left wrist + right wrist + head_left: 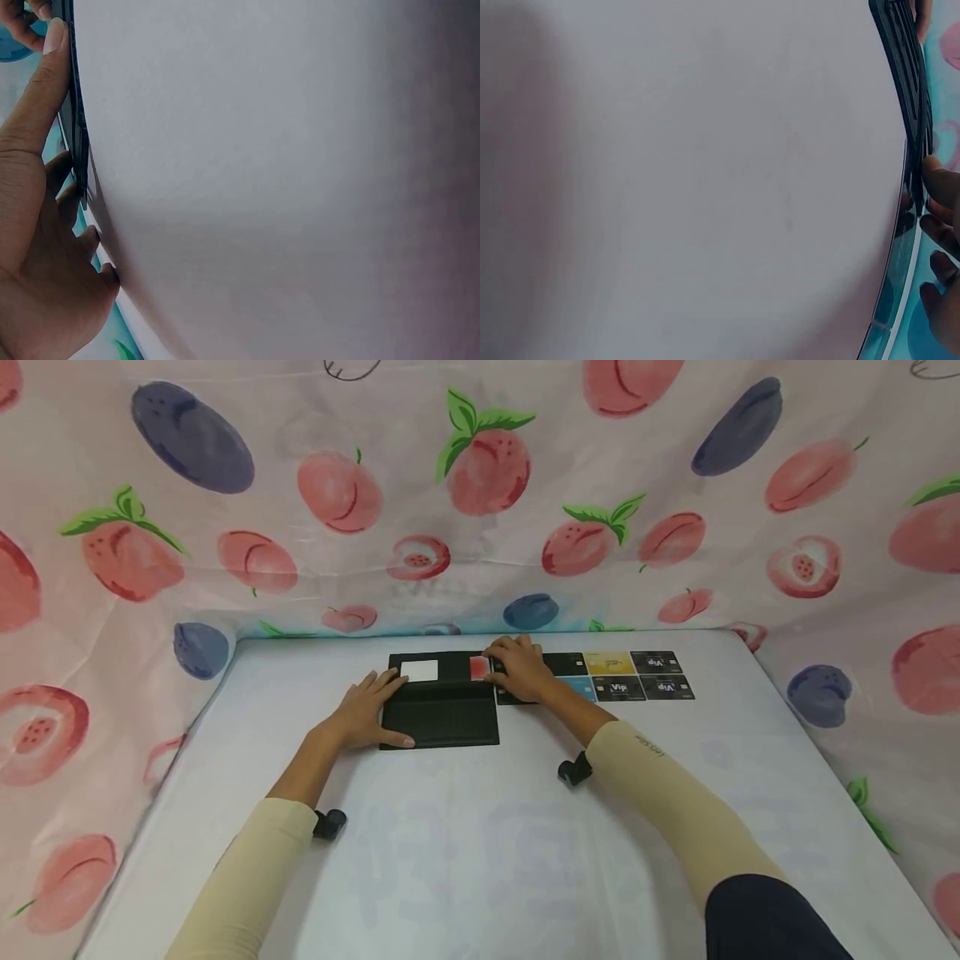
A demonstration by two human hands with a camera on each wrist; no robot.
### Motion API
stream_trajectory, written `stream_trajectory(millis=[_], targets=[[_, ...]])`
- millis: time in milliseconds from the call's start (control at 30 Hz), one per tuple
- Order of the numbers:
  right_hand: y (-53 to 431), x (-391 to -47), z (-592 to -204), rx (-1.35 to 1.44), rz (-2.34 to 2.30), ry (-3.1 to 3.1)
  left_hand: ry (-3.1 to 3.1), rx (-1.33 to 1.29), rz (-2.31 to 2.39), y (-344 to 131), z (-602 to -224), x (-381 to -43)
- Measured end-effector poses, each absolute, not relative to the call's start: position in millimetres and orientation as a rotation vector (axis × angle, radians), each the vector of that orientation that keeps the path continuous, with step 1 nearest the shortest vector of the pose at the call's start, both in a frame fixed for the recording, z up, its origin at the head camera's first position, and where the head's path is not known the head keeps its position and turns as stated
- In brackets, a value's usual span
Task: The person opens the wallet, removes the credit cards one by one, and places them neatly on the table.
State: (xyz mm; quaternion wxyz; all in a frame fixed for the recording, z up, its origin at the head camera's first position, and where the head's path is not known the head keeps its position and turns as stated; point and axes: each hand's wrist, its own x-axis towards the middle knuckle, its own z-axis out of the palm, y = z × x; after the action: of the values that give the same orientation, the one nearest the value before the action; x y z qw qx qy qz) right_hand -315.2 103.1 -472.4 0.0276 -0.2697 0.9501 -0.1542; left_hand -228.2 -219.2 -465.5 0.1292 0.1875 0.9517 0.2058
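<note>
An open black card wallet (442, 720) lies at the table's far side, with a white card (419, 671) in its upper left part. A red card (479, 668) shows at its upper right. My left hand (362, 714) rests on the wallet's left side, fingers spread and thumb (46, 94) along the near edge. At the wallet's right edge, my right hand (521, 668) has bent fingers and pinches the red card. In the right wrist view the right thumb (941, 180) is at the wallet's edge; the grip itself is partly hidden.
Cards lie in two rows right of the wallet: a gold card (609, 662), a blue card (579, 687) and several black ones, including a Vip card (619, 688). The right hand covers some. Fruit-patterned cloth (420, 485) borders the white table (465, 860).
</note>
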Motion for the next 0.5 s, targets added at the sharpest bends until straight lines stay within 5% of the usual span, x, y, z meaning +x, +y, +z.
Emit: stream_trajectory(millis=[500], targets=[[115, -313, -473, -0.832, -0.517, 2.94, 2.767, 0.553, 0.602, -219, -466, -228]])
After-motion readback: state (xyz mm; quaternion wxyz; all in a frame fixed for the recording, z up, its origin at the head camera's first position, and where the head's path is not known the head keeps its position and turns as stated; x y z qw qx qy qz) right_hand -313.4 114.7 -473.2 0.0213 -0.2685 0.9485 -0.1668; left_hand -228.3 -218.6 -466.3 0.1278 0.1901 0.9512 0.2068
